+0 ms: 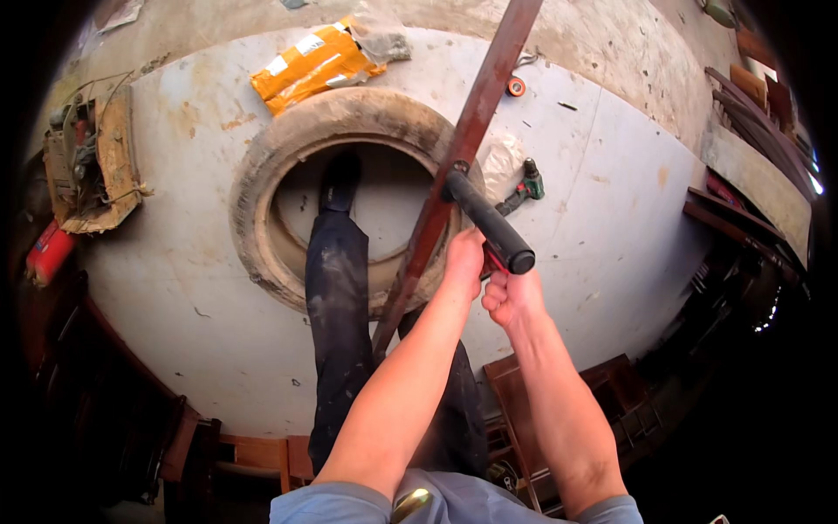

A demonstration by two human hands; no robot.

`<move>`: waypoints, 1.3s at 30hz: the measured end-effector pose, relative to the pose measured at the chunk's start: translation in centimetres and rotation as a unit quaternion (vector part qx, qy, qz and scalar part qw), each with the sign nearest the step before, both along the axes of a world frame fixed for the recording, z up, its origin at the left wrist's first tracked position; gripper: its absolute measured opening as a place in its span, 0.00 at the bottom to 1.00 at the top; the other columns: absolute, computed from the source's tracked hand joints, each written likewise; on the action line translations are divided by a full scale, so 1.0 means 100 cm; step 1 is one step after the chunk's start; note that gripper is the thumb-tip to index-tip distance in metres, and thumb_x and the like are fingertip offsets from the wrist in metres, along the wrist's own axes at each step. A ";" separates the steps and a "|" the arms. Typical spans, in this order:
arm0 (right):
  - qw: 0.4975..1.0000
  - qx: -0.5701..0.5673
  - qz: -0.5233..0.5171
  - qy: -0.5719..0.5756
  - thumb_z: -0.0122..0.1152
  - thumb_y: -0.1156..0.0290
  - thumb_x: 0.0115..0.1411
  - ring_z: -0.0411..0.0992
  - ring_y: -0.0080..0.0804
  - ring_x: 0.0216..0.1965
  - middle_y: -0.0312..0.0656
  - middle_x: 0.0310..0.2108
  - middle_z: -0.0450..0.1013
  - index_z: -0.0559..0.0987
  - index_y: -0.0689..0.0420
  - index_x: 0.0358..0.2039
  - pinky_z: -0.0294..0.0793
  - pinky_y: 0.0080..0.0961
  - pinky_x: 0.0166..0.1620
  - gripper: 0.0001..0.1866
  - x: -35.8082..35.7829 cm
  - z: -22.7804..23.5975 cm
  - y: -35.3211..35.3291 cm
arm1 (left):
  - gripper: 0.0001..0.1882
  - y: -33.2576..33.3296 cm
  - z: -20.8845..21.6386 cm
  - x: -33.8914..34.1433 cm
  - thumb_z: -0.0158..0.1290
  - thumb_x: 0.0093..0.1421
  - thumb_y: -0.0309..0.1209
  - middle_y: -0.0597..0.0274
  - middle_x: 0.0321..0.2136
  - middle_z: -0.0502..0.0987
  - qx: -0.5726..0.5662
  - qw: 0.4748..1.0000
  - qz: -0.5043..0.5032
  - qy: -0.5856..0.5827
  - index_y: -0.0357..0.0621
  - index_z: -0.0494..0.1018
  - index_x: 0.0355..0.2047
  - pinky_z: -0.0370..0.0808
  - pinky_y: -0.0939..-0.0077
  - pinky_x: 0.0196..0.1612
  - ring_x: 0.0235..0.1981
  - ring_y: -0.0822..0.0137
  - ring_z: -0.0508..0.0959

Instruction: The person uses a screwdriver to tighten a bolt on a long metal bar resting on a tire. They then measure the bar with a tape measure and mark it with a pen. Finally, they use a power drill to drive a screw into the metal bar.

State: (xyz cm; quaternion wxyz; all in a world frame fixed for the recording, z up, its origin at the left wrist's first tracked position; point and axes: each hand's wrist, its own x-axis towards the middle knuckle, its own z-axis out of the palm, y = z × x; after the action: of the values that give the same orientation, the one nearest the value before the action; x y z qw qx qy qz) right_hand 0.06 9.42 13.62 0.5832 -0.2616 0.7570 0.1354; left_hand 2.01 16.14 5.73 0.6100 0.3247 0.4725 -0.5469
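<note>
A long reddish-brown bar (489,92) slants across the view, over the side of a worn tyre (262,166). From it a black cylindrical tube (489,218) sticks out toward me. My left hand (465,258) is closed beside the tube's underside, its fingers partly hidden. Just below the tube's rounded end, my right hand (515,295) is curled into a fist. Between the two hands shows a bit of something red (494,260), mostly covered; its kind I cannot make out. One of my feet stands inside the tyre.
A green and black cordless drill (530,183) lies right of the bar near crumpled clear plastic (504,162). An orange taped package (319,65) is beyond the tyre. An orange-and-black roll (516,86) sits farther back. At left are a tool-filled box (96,166) and a red cylinder (50,253).
</note>
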 end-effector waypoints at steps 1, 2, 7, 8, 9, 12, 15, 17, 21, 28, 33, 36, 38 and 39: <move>0.990 0.045 -0.135 -0.013 0.51 0.62 0.62 0.47 0.19 0.09 0.28 0.14 0.56 0.73 0.52 0.29 0.43 0.18 0.11 0.09 -0.004 0.001 -0.007 | 0.07 -0.004 0.000 -0.002 0.49 0.62 0.31 0.66 0.23 0.73 -0.005 1.000 0.010 -0.007 0.43 0.73 0.29 0.71 0.72 0.26 0.22 0.70 0.72; 0.986 0.076 -0.144 -0.025 0.49 0.63 0.63 0.44 0.18 0.09 0.26 0.14 0.51 0.70 0.50 0.27 0.45 0.19 0.12 0.09 -0.006 -0.001 -0.007 | 0.07 -0.005 -0.001 -0.003 0.49 0.62 0.30 0.65 0.24 0.73 -0.009 0.999 0.032 0.002 0.42 0.73 0.29 0.72 0.72 0.26 0.23 0.70 0.72; 0.903 -0.018 0.421 0.079 0.55 0.59 0.61 0.66 0.36 0.16 0.39 0.19 0.68 0.74 0.55 0.39 0.66 0.35 0.20 0.13 -0.008 0.015 -0.001 | 0.07 0.000 0.004 -0.008 0.49 0.62 0.27 0.61 0.27 0.77 0.019 0.994 0.107 0.004 0.40 0.75 0.29 0.74 0.70 0.29 0.26 0.68 0.76; 0.784 -0.105 0.606 0.083 0.56 0.58 0.60 0.71 0.43 0.21 0.44 0.23 0.72 0.74 0.56 0.41 0.70 0.39 0.24 0.16 -0.007 0.019 0.005 | 0.08 0.004 0.002 -0.008 0.48 0.63 0.26 0.58 0.31 0.78 -0.027 0.991 0.132 0.004 0.36 0.75 0.32 0.75 0.69 0.34 0.30 0.66 0.78; 0.727 -0.097 0.673 0.100 0.58 0.57 0.59 0.73 0.52 0.29 0.51 0.30 0.74 0.74 0.58 0.45 0.73 0.45 0.34 0.20 -0.003 0.022 0.004 | 0.08 0.003 -0.001 -0.008 0.48 0.63 0.26 0.58 0.31 0.78 -0.031 0.990 0.136 0.006 0.36 0.75 0.32 0.75 0.69 0.35 0.31 0.66 0.78; 0.659 -0.104 0.738 0.101 0.59 0.57 0.57 0.76 0.61 0.38 0.58 0.37 0.76 0.74 0.60 0.49 0.75 0.49 0.43 0.24 0.017 0.023 0.002 | 0.08 0.005 -0.003 -0.007 0.48 0.63 0.27 0.58 0.31 0.78 -0.028 0.988 0.151 0.024 0.35 0.75 0.33 0.75 0.70 0.36 0.31 0.66 0.78; 0.640 -0.199 0.737 0.083 0.56 0.58 0.59 0.76 0.51 0.28 0.53 0.27 0.76 0.76 0.61 0.37 0.75 0.45 0.34 0.17 0.003 0.009 0.007 | 0.08 0.005 -0.003 -0.004 0.48 0.63 0.28 0.59 0.29 0.78 -0.019 0.990 0.139 0.021 0.36 0.75 0.33 0.75 0.72 0.32 0.28 0.67 0.78; 0.798 -0.166 0.575 0.070 0.55 0.58 0.61 0.71 0.40 0.19 0.45 0.20 0.73 0.76 0.59 0.34 0.69 0.38 0.24 0.15 -0.007 -0.004 0.005 | 0.08 0.002 -0.009 0.000 0.48 0.63 0.28 0.60 0.28 0.78 -0.016 0.995 0.099 -0.006 0.37 0.75 0.32 0.74 0.72 0.28 0.26 0.68 0.77; 0.996 0.061 -0.068 0.010 0.48 0.56 0.67 0.43 0.17 0.10 0.26 0.12 0.51 0.70 0.52 0.30 0.43 0.20 0.13 0.14 0.003 -0.004 0.000 | 0.08 -0.001 -0.004 0.007 0.47 0.63 0.30 0.61 0.27 0.77 0.000 1.000 -0.013 -0.007 0.39 0.75 0.32 0.71 0.71 0.24 0.24 0.70 0.75; 0.895 0.033 0.433 0.099 0.58 0.52 0.60 0.66 0.29 0.13 0.37 0.19 0.69 0.72 0.54 0.33 0.64 0.27 0.16 0.17 0.033 0.028 -0.004 | 0.08 0.009 -0.005 0.009 0.50 0.61 0.30 0.61 0.26 0.76 0.021 0.999 -0.003 -0.023 0.40 0.75 0.29 0.72 0.71 0.26 0.25 0.68 0.75; 0.650 -0.137 0.739 0.115 0.62 0.57 0.55 0.76 0.56 0.42 0.53 0.39 0.77 0.75 0.58 0.48 0.75 0.44 0.46 0.24 0.011 0.010 0.002 | 0.08 0.004 -0.009 -0.006 0.49 0.64 0.29 0.59 0.30 0.78 0.001 0.998 0.059 0.008 0.37 0.75 0.32 0.74 0.70 0.32 0.29 0.66 0.78; 0.634 -0.252 0.729 0.047 0.60 0.57 0.56 0.75 0.52 0.35 0.50 0.33 0.75 0.75 0.57 0.45 0.74 0.43 0.39 0.21 0.003 0.004 0.014 | 0.10 0.013 -0.015 0.000 0.48 0.66 0.32 0.59 0.31 0.79 -0.032 0.995 0.087 0.033 0.38 0.75 0.34 0.75 0.68 0.34 0.31 0.66 0.79; 0.612 -0.390 0.688 -0.003 0.57 0.58 0.60 0.74 0.44 0.19 0.45 0.20 0.73 0.76 0.55 0.40 0.74 0.41 0.24 0.15 -0.015 -0.020 0.021 | 0.10 0.016 -0.016 0.004 0.49 0.66 0.34 0.63 0.30 0.78 -0.051 0.995 0.074 0.048 0.42 0.76 0.34 0.74 0.70 0.33 0.29 0.69 0.77; 0.833 -0.252 0.493 0.002 0.56 0.57 0.61 0.69 0.38 0.16 0.40 0.18 0.69 0.75 0.54 0.38 0.69 0.36 0.21 0.14 -0.020 -0.019 0.017 | 0.10 0.016 -0.014 0.004 0.49 0.65 0.34 0.64 0.29 0.78 -0.034 0.998 0.029 0.040 0.42 0.76 0.33 0.73 0.71 0.32 0.28 0.70 0.76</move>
State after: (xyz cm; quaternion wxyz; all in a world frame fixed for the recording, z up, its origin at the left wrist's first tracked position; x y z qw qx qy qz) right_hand -1.95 11.15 11.69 0.3512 -0.7376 0.5371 0.2099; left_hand 2.43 17.75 4.32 0.6166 0.2683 0.4870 -0.5574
